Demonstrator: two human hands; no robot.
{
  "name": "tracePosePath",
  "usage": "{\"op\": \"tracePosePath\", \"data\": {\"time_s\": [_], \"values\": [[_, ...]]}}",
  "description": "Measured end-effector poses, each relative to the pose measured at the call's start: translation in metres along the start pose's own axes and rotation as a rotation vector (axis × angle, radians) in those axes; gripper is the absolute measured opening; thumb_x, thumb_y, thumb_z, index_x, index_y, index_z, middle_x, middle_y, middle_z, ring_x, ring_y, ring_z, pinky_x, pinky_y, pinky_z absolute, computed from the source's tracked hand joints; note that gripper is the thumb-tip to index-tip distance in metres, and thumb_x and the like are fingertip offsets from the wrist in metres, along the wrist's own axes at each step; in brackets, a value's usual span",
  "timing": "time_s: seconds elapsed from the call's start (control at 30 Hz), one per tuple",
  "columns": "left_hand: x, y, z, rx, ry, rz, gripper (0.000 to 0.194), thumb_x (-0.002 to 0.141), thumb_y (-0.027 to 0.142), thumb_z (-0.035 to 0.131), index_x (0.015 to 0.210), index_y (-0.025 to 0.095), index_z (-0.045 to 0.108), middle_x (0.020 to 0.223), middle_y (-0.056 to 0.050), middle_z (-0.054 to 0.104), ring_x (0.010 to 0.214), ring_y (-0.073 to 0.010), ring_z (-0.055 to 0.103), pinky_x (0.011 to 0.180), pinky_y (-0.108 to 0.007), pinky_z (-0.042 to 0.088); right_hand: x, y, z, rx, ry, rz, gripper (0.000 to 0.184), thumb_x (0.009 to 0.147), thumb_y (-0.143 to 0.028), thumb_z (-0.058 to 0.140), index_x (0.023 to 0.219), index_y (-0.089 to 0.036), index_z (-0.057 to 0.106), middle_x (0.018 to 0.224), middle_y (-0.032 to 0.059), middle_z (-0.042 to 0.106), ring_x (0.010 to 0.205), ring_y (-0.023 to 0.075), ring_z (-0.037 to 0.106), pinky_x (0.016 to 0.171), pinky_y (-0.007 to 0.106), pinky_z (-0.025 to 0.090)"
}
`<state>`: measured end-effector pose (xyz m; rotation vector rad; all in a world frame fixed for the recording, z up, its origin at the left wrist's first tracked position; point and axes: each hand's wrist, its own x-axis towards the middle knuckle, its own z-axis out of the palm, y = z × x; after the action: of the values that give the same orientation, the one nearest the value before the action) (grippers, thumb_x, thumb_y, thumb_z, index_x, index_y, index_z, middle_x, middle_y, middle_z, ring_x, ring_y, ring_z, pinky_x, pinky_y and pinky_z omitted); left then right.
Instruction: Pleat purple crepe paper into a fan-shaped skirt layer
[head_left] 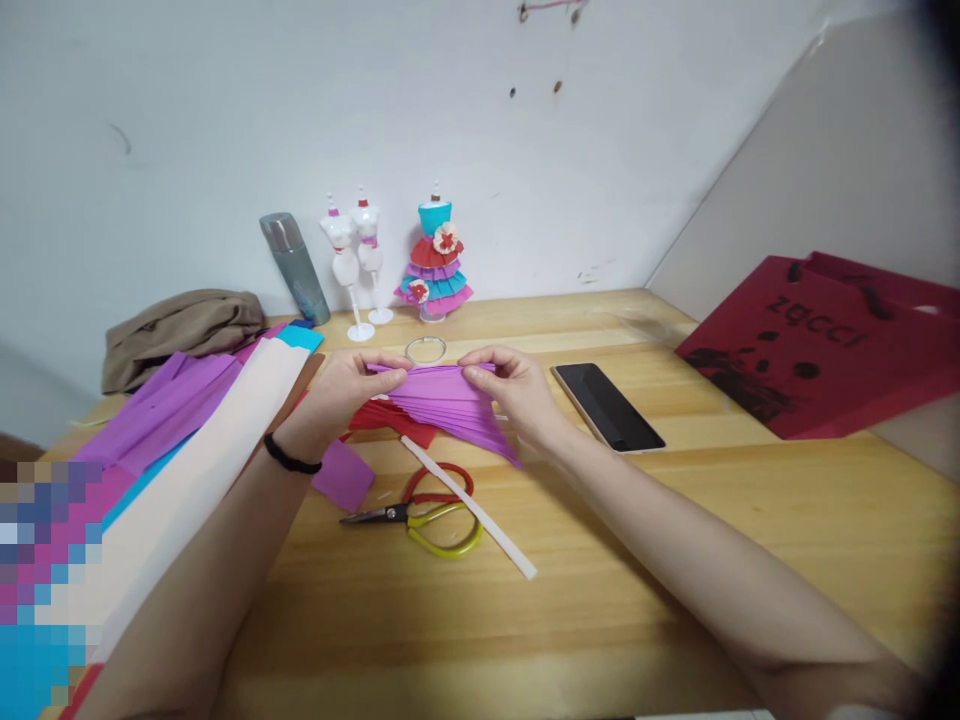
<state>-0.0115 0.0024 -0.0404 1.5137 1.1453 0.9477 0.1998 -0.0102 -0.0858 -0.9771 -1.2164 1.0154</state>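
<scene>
A pleated sheet of purple crepe paper [450, 395] is stretched between my two hands above the table. My left hand [360, 385] pinches its upper left corner between thumb and fingers. At the upper right corner, my right hand [510, 385] grips it the same way. Folds fan out toward the lower right. Red paper [416, 428] lies beneath, partly covered by the purple sheet. Closer to me are scissors [397, 514] with one red and one yellow handle, and a white strip [480, 515] lies across the handles. A small purple piece [343, 476] sits by my left wrist.
A phone [609, 405] and a red paper bag [810, 350] are at the right. Colored paper sheets [202, 440] and brown cloth [180, 325] occupy the left. Along the wall stand a bottle [296, 268], two white mannequins [345, 265] and a ruffled paper dress [435, 265]; a ring [425, 350] lies before them.
</scene>
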Motion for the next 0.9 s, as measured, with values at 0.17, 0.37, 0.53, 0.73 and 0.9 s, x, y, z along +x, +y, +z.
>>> {"op": "tracePosePath", "data": {"time_s": [0.17, 0.37, 0.53, 0.73, 0.9], "values": [[0.0022, -0.0044, 0.0020, -0.297, -0.121, -0.094, 0.026, 0.061, 0.031, 0.082, 0.076, 0.012, 0.074, 0.078, -0.006, 0.071, 0.066, -0.0120, 0.058, 0.062, -0.023, 0.046, -0.0009, 0.0004, 0.0005, -0.034, 0.026, 0.006, 0.012, 0.066, -0.030, 0.072, 0.075, -0.023, 0.070, 0.079, -0.0001, 0.068, 0.077, 0.0165, 0.059, 0.073, 0.031, 0.045], [0.0030, -0.0063, 0.0004, -0.394, -0.181, -0.133, 0.022, 0.064, 0.027, 0.080, 0.079, 0.010, 0.074, 0.082, -0.008, 0.071, 0.071, -0.0135, 0.061, 0.068, -0.024, 0.049, 0.0001, 0.0004, 0.0000, -0.049, 0.014, -0.009, 0.013, 0.064, -0.028, 0.073, 0.076, -0.024, 0.070, 0.083, 0.0005, 0.068, 0.079, 0.0172, 0.060, 0.071, 0.031, 0.045], [0.0031, -0.0070, -0.0006, -0.393, -0.207, -0.123, 0.019, 0.067, 0.026, 0.078, 0.078, 0.011, 0.074, 0.078, -0.006, 0.070, 0.070, -0.0127, 0.061, 0.069, -0.024, 0.049, 0.0008, -0.0011, -0.0013, -0.054, 0.005, 0.000, 0.018, 0.063, -0.029, 0.073, 0.078, -0.022, 0.069, 0.082, 0.0010, 0.068, 0.077, 0.0171, 0.059, 0.069, 0.031, 0.046], [0.0041, -0.0065, -0.0018, -0.407, -0.223, -0.134, 0.022, 0.069, 0.025, 0.077, 0.085, 0.011, 0.075, 0.085, -0.008, 0.072, 0.074, -0.0142, 0.062, 0.074, -0.025, 0.050, -0.0005, -0.0037, -0.0014, -0.035, -0.021, -0.001, 0.020, 0.061, -0.027, 0.075, 0.080, -0.022, 0.070, 0.084, 0.0015, 0.068, 0.079, 0.0172, 0.060, 0.069, 0.030, 0.046], [0.0039, -0.0046, -0.0019, -0.414, -0.198, -0.143, 0.021, 0.066, 0.024, 0.079, 0.082, 0.011, 0.075, 0.082, -0.008, 0.072, 0.071, -0.0136, 0.061, 0.071, -0.024, 0.050, -0.0007, -0.0057, -0.0018, -0.025, -0.047, -0.007, 0.024, 0.059, -0.025, 0.077, 0.082, -0.022, 0.071, 0.086, 0.0015, 0.069, 0.080, 0.0174, 0.060, 0.069, 0.030, 0.047]]}}
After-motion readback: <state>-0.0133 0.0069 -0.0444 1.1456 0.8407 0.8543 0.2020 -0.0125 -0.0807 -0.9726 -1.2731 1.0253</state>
